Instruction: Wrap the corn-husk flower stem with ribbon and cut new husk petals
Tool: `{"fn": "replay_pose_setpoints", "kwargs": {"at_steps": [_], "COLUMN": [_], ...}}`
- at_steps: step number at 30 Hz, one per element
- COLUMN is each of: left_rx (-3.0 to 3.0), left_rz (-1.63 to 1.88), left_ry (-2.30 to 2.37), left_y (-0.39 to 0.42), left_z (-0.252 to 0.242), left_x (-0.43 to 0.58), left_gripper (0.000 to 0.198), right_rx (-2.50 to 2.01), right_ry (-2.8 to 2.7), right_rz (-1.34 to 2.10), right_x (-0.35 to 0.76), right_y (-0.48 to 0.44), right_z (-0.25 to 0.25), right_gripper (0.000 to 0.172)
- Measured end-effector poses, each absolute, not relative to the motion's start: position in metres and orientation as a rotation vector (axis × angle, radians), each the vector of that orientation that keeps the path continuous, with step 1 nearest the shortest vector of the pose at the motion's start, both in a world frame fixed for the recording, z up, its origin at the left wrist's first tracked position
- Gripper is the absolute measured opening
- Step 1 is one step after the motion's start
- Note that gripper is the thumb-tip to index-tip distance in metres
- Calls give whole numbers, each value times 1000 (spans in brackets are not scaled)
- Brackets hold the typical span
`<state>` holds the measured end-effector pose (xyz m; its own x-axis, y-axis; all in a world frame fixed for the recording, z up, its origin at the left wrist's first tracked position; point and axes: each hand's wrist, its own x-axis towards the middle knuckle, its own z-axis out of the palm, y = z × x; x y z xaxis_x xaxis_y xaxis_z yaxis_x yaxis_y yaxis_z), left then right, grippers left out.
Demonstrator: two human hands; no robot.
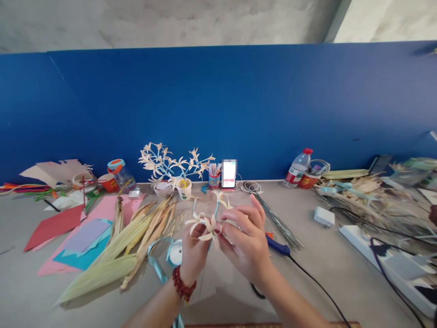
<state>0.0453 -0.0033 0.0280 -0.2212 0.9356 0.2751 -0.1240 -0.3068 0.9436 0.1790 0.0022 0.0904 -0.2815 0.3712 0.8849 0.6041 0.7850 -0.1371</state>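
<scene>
Between my two hands is a spray of cream corn-husk flowers (210, 229) on pale blue wrapped stems. My left hand (194, 248), with a dark red bead bracelet (183, 283) at its wrist, is closed round the stems below the blooms. The fingertips of my right hand (246, 237) pinch at the edge of the front flower. Beside my left hand lies a roll of light blue ribbon (175, 253), its loose end trailing toward me. A blue-handled tool (278, 246) with a black cord is partly hidden behind my right hand.
Corn husks (116, 255) and coloured paper (80, 237) spread at the left. Finished flowers stand in a paper cup (184, 189) at the back, near a phone (229, 174). Wires (280, 221), a water bottle (298, 168) and a power strip (385, 269) are on the right.
</scene>
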Motion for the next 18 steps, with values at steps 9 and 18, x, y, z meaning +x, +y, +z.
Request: {"fn": "replay_pose_setpoints", "kwargs": {"at_steps": [9,18], "left_rx": [1139,1179], "left_rz": [1633,1555], "left_ry": [992,1087], "left_y": [-1,-16], "left_z": [24,47], "left_x": [44,48], "left_gripper": [19,25], "right_rx": [-657,-672], "right_ry": [-1837,-1398], "right_rz": [75,1472], "right_x": [197,207], "right_y": [-4,50], "right_z": [96,53], "right_gripper": [18,24]}}
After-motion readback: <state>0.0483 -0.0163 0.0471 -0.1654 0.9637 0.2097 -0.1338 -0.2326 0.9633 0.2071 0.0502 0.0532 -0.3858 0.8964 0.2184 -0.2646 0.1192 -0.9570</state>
